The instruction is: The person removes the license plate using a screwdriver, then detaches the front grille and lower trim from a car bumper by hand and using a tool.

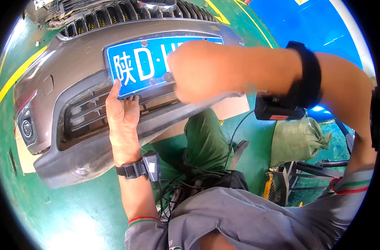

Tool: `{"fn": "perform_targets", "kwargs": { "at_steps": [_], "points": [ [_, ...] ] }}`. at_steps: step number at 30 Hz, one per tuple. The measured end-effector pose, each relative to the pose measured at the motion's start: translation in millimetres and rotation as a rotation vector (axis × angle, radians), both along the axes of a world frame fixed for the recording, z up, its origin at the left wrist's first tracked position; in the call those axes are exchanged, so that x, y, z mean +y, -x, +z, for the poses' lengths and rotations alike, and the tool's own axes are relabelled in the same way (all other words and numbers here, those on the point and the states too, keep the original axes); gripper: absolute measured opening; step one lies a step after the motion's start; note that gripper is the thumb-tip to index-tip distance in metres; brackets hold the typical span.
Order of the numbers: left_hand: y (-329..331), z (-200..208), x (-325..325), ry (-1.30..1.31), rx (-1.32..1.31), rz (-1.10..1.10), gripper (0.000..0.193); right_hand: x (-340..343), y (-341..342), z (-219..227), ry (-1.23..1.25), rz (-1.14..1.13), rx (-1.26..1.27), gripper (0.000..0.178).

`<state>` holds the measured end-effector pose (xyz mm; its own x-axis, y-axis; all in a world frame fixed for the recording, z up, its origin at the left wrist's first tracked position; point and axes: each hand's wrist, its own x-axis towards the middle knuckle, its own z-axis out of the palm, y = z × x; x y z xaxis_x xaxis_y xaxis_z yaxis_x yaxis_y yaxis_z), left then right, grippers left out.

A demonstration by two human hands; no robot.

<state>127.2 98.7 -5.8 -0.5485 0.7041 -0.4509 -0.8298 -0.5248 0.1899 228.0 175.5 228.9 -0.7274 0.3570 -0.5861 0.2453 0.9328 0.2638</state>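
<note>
A blue license plate (136, 85) with white characters lies against a brown car bumper (79, 54). My left hand (122, 110) grips the plate's lower left corner, one finger up along the left edge and others at the bottom edge. Over the plate's right half, my right hand (198, 71) is closed in a fist, blurred by motion. From it a short screwdriver (169, 77) points left toward a screw (153, 81) at the plate's lower edge; its handle is hidden in the fist. Another screw (144, 43) shows at the upper edge.
The bumper rests on cardboard (27, 154) over a green floor with yellow lines. A fog lamp (27, 127) is set in its left end. To my right are a tied green sack (298, 141) and a dark metal frame (290, 179). Cables (169, 187) run across my lap.
</note>
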Motion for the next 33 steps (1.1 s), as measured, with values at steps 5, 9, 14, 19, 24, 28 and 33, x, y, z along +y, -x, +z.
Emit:
{"fn": "perform_targets", "kwargs": {
  "at_steps": [5,9,14,19,24,28,33],
  "points": [
    [5.7,-8.4,-8.0,0.002,-0.017,0.031,0.050,19.5,-27.6,-23.8,-0.244,0.948,0.198,0.017],
    [2.4,-5.6,-3.5,-0.047,-0.010,0.011,0.051,7.6,1.2,12.9,0.010,-0.004,0.192,0.011],
    [2.6,-4.5,-2.0,-0.012,-0.003,0.023,0.051,29.8,-5.9,-15.7,0.098,0.139,0.109,0.009],
    [3.2,-2.5,-3.7,0.011,-0.001,0.025,0.052,16.1,-34.6,-22.3,-0.211,0.658,0.088,0.031],
    [3.5,-2.8,-7.6,0.019,0.007,0.010,0.051,34.3,-21.1,-11.9,0.010,0.483,0.299,0.031],
    [1.0,-3.0,-4.2,-0.009,-0.005,0.015,0.052,30.3,2.4,-4.0,0.167,0.234,0.151,0.016],
    [4.4,-6.3,-4.9,-0.004,0.010,0.021,0.052,18.4,0.3,-8.3,-0.017,0.237,0.121,0.019]
  ]
}}
